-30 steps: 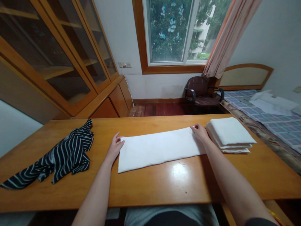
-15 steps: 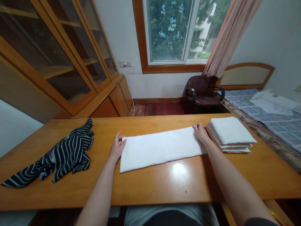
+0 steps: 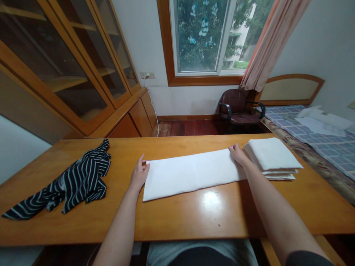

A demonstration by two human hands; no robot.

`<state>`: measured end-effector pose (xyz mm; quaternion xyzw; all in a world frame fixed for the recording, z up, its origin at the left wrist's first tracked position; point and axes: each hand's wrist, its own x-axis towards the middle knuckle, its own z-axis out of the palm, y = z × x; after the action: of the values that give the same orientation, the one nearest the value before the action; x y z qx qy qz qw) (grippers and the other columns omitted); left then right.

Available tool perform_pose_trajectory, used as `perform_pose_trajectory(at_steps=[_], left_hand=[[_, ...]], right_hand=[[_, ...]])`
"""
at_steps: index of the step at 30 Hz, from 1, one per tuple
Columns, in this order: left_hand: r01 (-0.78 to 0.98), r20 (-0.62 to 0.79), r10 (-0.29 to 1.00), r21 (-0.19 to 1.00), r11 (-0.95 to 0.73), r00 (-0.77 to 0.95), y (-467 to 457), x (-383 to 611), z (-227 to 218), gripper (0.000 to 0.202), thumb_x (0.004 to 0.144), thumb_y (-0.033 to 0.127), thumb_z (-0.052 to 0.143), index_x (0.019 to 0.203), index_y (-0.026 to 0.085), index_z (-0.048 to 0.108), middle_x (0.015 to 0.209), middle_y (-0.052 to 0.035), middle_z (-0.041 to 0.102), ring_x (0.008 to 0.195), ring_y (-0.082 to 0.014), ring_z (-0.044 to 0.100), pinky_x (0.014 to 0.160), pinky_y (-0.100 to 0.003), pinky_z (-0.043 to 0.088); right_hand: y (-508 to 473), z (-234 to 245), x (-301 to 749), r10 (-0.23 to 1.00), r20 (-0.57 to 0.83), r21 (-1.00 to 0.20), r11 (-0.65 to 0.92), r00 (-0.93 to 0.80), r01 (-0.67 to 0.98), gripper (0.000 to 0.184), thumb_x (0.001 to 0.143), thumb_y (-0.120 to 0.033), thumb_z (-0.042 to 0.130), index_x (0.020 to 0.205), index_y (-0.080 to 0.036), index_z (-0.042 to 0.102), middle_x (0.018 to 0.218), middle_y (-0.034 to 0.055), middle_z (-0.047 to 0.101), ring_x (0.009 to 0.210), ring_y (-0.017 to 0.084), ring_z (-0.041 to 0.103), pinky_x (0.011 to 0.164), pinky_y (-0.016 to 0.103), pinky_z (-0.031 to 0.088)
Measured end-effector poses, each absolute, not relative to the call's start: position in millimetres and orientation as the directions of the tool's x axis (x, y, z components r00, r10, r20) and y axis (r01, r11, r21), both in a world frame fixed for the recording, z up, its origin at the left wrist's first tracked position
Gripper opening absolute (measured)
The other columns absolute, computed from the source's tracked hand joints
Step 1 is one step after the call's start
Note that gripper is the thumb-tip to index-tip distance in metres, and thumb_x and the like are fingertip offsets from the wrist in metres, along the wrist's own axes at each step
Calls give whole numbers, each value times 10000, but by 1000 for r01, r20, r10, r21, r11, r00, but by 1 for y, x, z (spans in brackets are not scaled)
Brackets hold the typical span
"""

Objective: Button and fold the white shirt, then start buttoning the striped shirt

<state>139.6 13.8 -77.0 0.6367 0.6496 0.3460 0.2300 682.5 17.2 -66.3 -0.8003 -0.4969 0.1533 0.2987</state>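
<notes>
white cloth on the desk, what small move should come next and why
Perhaps lift the left hand's end of the white cloth over toward the right hand: it lies flat and long, with a hand at each end, while the nearby stack holds shorter folded pieces.

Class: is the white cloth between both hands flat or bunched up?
Flat: the white cloth lies as a smooth, long strip on the table.

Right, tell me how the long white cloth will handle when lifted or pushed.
The long white cloth is probably floppy: it looks like soft fabric, so its middle would likely sag. It seems light, lying thin and flat. The table reflects glare, so the cloth may slide easily if pushed.
</notes>
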Motion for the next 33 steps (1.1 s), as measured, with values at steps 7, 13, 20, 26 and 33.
perform_pose_trajectory(at_steps=[7, 13, 20, 26, 33], left_hand=[[598, 158, 984, 798, -79, -82, 13, 140, -79, 625, 860, 368, 550, 1442, 204, 394, 1255, -119, 588, 774, -136, 652, 836, -353, 549], [698, 342, 937, 689, -194, -77, 15, 137, -72, 406, 830, 304, 561, 1213, 185, 624, 1201, -107, 544, 957, -189, 639, 921, -380, 551], [905, 386, 883, 214, -368, 267, -11, 209, -33, 413, 959, 272, 403, 1311, 177, 597, 1467, -110, 491, 1414, -284, 368, 1188, -497, 299], [920, 170, 914, 72, -385, 369, -38, 278, -49, 538, 1005, 403, 318, 1484, 181, 417, 1579, -81, 346, 1489, -278, 240, 1210, -545, 184], [933, 154, 925, 47, -358, 347, -32, 255, -64, 585, 1014, 467, 246, 1518, 193, 361, 1591, -76, 314, 1496, -249, 228, 1224, -506, 137]], right_hand=[[19, -65, 678, 878, 59, -515, -380, 474, 768, 190, 867, -291, 518, 997, -158, 561, 825, 86, 660, 781, 230, 619, 721, 305, 465], [1, -48, 652, 892, 250, -378, -269, 377, 886, 406, 905, -236, 467, 1266, -65, 540, 1242, 246, 579, 1143, 338, 550, 986, 452, 406], [-20, -48, 553, 960, 265, -238, 150, -85, 960, 529, 998, -374, 351, 1447, -111, 449, 1522, 180, 410, 1395, 324, 367, 1159, 496, 273], [-43, -58, 498, 902, 169, -215, 427, -397, 878, 570, 1017, -457, 324, 1496, -156, 394, 1587, 118, 319, 1464, 263, 295, 1179, 497, 259], [-42, -70, 592, 995, 59, -156, 89, -81, 984, 630, 1013, -484, 271, 1514, -112, 358, 1593, 148, 288, 1483, 255, 255, 1196, 464, 230]])
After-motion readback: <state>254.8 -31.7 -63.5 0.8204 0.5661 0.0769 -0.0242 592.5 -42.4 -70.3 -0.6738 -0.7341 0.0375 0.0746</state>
